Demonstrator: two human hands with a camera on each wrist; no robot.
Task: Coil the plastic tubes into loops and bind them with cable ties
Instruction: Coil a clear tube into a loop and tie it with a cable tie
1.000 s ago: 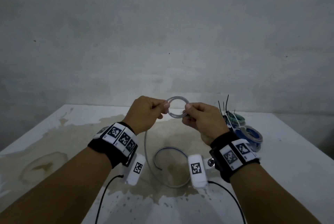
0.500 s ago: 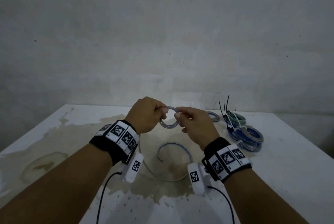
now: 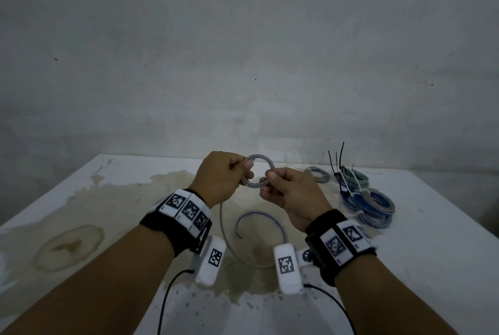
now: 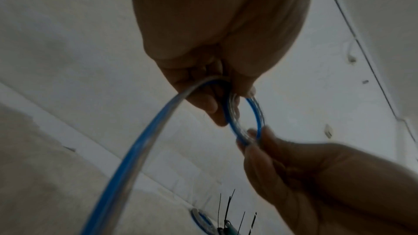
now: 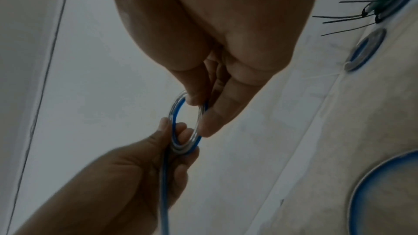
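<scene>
Raised since before: tube loop [image 3: 258, 171] between both hands.

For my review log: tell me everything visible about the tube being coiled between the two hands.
The tube looks like clear flexible plastic with a blue stripe along it. A small ring of a few turns is held upright in the air, the left hand pinching its left side, the right hand its right. The uncoiled tail hangs from the left hand, curving onto the stained white table. No tie binds it.
</scene>
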